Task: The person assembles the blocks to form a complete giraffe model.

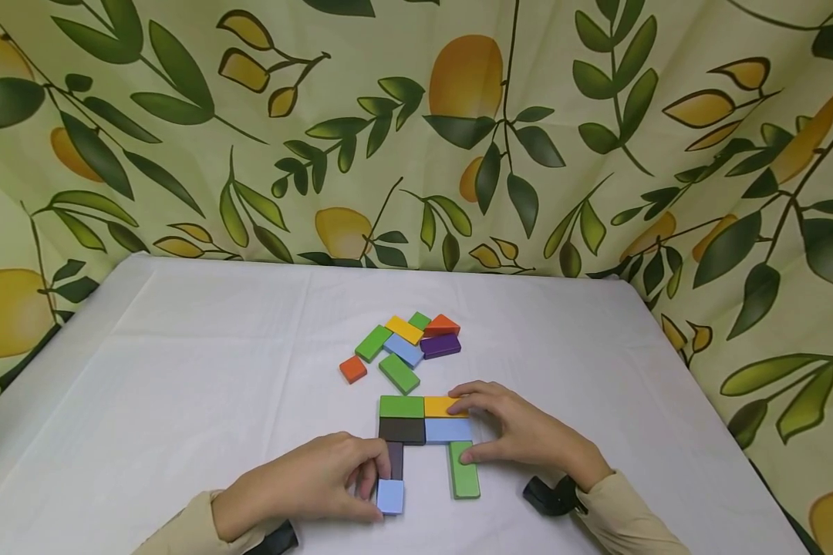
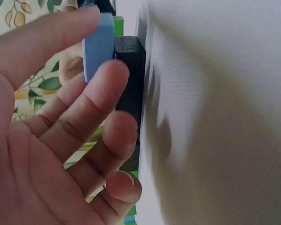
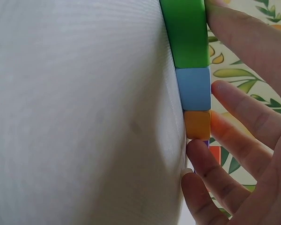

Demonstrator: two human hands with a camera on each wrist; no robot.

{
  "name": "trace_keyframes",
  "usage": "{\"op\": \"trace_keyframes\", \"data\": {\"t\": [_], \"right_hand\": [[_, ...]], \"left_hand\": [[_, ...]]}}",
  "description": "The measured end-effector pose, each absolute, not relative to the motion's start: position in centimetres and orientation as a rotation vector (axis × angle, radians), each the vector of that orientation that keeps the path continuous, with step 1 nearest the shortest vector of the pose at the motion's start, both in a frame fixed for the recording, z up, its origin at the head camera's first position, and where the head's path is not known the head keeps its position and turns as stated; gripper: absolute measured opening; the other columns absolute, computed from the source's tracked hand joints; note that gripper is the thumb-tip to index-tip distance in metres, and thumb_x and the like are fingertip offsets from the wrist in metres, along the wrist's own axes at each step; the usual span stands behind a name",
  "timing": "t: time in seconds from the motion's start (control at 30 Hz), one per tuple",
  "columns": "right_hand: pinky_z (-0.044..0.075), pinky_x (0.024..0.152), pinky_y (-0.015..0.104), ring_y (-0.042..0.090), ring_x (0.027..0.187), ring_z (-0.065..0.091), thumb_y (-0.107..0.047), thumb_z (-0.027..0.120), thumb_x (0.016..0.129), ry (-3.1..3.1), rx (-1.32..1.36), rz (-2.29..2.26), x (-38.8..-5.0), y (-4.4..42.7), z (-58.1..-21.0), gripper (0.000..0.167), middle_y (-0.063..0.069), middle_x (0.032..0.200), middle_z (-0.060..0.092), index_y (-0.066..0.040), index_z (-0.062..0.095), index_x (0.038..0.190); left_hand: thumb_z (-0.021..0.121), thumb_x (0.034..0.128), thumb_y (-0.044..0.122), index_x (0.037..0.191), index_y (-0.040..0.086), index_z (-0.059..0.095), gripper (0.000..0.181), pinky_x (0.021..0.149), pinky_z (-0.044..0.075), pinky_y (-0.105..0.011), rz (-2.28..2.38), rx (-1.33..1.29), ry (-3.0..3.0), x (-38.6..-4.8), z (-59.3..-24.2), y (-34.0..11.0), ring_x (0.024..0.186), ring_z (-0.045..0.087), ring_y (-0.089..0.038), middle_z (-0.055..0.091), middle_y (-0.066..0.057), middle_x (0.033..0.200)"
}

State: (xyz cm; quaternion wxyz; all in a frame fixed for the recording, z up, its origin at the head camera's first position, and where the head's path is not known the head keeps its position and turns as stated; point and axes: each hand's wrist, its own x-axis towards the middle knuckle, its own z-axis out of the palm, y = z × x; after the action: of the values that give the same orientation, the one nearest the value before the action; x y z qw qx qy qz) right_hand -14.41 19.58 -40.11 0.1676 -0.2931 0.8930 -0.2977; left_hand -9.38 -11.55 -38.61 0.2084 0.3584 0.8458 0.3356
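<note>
In the head view, my left hand (image 1: 312, 478) pinches a light blue square block (image 1: 390, 497) by the lower end of an upright dark block (image 1: 396, 461). The left wrist view has this blue block (image 2: 98, 47) between thumb and fingertip, farther off the cloth than the dark block (image 2: 131, 89). My right hand (image 1: 517, 428) lies spread, its thumb on a long green block (image 1: 465, 479) and fingertips at a yellow block (image 1: 440, 406). Between them is a light blue block (image 1: 447, 431). A green block (image 1: 401, 406) and a black block (image 1: 401, 431) adjoin on the left.
Behind the arrangement lie loose blocks, among them an orange-red one (image 1: 352, 369), a purple one (image 1: 440, 346) and a red triangle (image 1: 443, 325). White cloth covers the table (image 1: 180, 370); a patterned curtain (image 1: 382, 154) hangs behind.
</note>
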Motion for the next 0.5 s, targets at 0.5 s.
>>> {"op": "trace_keyframes", "data": {"t": [0.5], "right_hand": [[0.040, 0.113, 0.053, 0.019, 0.136, 0.045, -0.052, 0.081, 0.075, 2.545, -0.809, -0.843, -14.54, 19.64, -40.13, 0.054, -0.013, 0.142, 0.051, -0.031, 0.066, 0.122]], "left_hand": [[0.083, 0.0794, 0.033, 0.088, 0.025, 0.061, 0.026, 0.062, 0.041, -0.010, 0.839, 1.125, 2.293, -9.14, -38.68, -11.49, 0.068, 0.048, 0.010, 0.054, 0.027, 0.066]]}}
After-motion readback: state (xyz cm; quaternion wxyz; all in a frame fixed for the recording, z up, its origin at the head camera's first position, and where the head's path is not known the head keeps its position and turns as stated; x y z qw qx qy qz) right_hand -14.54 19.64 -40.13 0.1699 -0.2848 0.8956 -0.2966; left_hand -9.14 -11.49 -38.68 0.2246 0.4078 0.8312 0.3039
